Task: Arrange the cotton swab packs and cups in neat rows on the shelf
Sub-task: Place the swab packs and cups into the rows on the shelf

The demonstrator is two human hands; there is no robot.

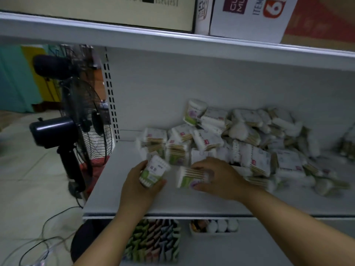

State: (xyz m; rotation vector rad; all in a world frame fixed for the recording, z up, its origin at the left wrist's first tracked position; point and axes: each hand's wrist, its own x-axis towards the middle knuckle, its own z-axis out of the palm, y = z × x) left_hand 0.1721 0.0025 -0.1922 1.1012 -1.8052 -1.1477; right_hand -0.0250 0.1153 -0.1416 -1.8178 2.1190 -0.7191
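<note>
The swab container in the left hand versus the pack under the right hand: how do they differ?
The swab container is lifted off the shelf, tilted, in the left hand; the flat pack lies on the shelf under the right hand. The container looks rounded and cup-like; the pack looks flat, its wooden sticks showing side-on. Both are white with green labels.

pack labels (257,160) blurred | boxes (247,14) cut off at top edge

Head camera looks down, close, onto the white shelf (119,196).
</note>
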